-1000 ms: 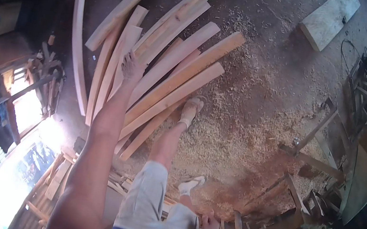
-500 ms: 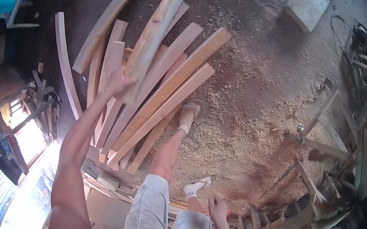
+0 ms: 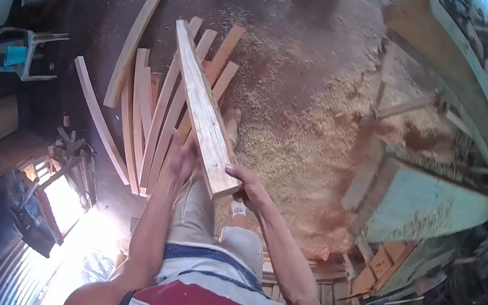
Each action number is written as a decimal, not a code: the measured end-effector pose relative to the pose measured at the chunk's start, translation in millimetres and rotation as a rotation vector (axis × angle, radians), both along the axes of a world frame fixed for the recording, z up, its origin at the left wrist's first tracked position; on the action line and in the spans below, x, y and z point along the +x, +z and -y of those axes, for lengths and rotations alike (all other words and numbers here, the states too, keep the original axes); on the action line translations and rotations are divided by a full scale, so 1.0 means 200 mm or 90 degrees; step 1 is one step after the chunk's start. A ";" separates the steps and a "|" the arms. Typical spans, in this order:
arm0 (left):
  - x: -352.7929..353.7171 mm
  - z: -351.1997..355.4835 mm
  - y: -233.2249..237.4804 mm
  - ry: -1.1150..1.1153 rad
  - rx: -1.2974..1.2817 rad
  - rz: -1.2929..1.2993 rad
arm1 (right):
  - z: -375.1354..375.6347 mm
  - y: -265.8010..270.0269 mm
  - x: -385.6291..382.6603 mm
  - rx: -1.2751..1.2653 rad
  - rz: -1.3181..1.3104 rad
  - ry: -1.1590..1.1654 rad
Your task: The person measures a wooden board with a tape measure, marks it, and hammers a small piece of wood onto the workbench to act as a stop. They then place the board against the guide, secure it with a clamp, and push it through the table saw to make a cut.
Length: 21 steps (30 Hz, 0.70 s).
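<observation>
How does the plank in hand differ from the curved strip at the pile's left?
The plank is straight and broad; the curved strip is narrow and bowed. The plank is gripped by the left hand and right hand; the strip lies untouched on the floor. Both are pale bare wood.

The raised plank (image 3: 200, 104) hides the left hand's (image 3: 182, 159) grip and parts of the boards (image 3: 164, 114) lying beneath.

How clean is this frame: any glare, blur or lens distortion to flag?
Head view: heavy fisheye curves the boards on the floor and blackens the corners; sunlight blows out a patch at lower left; the plank in the right hand is sharp, the left hand beside it slightly smeared.
</observation>
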<state>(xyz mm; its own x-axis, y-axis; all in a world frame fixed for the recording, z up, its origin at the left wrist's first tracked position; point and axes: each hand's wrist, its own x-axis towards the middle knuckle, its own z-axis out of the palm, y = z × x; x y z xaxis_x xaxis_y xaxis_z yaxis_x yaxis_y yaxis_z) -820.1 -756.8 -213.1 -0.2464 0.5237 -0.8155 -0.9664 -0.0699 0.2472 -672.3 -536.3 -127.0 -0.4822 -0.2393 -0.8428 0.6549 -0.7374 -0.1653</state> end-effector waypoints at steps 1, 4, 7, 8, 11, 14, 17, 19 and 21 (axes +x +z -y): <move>0.00 -0.09 0.04 0.087 0.028 0.024 | 0.01 0.13 0.12 -0.064 0.016 -0.034; 0.16 -0.27 -0.11 0.173 0.239 0.021 | 0.18 0.47 0.70 -0.232 0.124 -0.276; 0.53 -0.34 -0.20 0.167 0.357 0.046 | 0.19 0.79 1.37 -0.307 0.213 -0.415; 0.70 -0.34 -0.24 0.136 0.392 0.029 | 0.23 0.77 1.73 -0.313 0.191 -0.357; 1.35 -0.31 -0.09 0.122 0.143 0.207 | 0.47 0.78 2.64 -0.284 0.159 -0.409; 1.84 -0.47 0.11 -0.051 -0.010 0.224 | 0.66 0.95 3.16 -0.119 0.157 -0.457; 2.29 -0.59 0.18 -0.274 -0.028 0.187 | 0.89 1.24 3.46 0.158 0.245 -0.547; 2.54 -0.66 0.17 -0.409 -0.062 0.150 | 1.07 1.31 3.59 0.335 0.255 -0.590; 2.76 -0.71 0.22 -0.529 -0.036 0.101 | 1.14 1.50 3.60 0.446 0.252 -0.647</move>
<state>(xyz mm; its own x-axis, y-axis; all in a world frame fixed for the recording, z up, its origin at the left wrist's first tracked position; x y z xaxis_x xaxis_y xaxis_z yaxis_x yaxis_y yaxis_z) -267.9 -615.2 -168.8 0.3200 0.4412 -0.8384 -0.7223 0.6863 0.0855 47.9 -764.5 172.7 0.1235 0.6322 -0.7649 -0.0512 -0.7657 -0.6412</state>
